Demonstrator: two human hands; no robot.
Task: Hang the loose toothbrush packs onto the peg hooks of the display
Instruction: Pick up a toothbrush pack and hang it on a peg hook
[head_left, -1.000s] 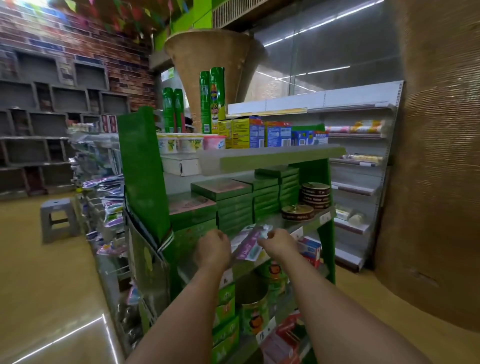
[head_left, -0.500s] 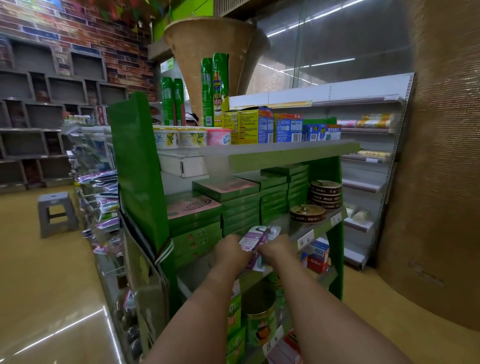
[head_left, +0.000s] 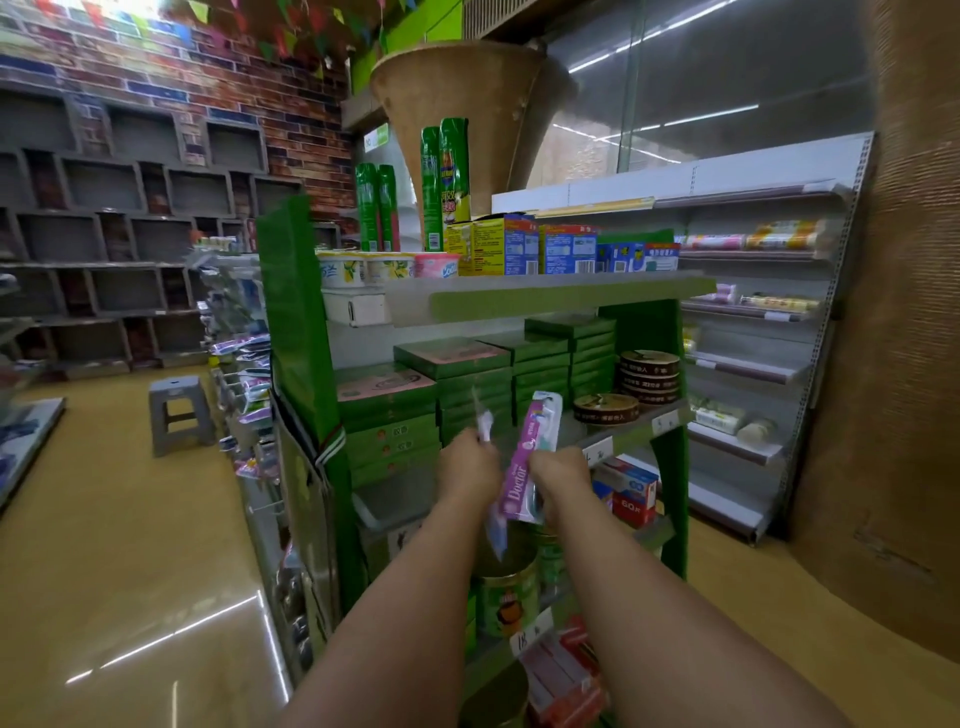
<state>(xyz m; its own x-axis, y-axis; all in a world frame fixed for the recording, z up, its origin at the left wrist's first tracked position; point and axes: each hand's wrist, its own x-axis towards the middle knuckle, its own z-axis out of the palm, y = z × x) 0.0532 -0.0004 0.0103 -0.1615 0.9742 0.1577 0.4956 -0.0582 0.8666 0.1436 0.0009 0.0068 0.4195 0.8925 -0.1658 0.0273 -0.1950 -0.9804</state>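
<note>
Shelving (head_left: 545, 296) fills what we face: a green gondola end stacked with flat green boxes (head_left: 478, 374), round tins (head_left: 649, 376) and spray cans (head_left: 452, 176) on top. Off to our left, along the gondola's side, runs the peg display (head_left: 244, 374) where packs already hang in a column, with a grey stool (head_left: 179, 413) on the yellow floor (head_left: 104, 545) beyond it and a brick wall (head_left: 208, 93) behind.

Both arms reach forward together. Our right hand (head_left: 558, 475) is closed around a pink toothbrush pack (head_left: 530, 457), its long axis nearly upright, top end tilted a little rightward. Our left hand (head_left: 467, 467) is just beside it, pinching a second, paler pack (head_left: 485, 423) of which only slivers show above and below the fist.

As we judge it, the hooks lie well to the left of both hands, so the left hand is nearer; the packs must swing that way, hang-hole end leading. Which hooks are free we cannot tell.
</note>
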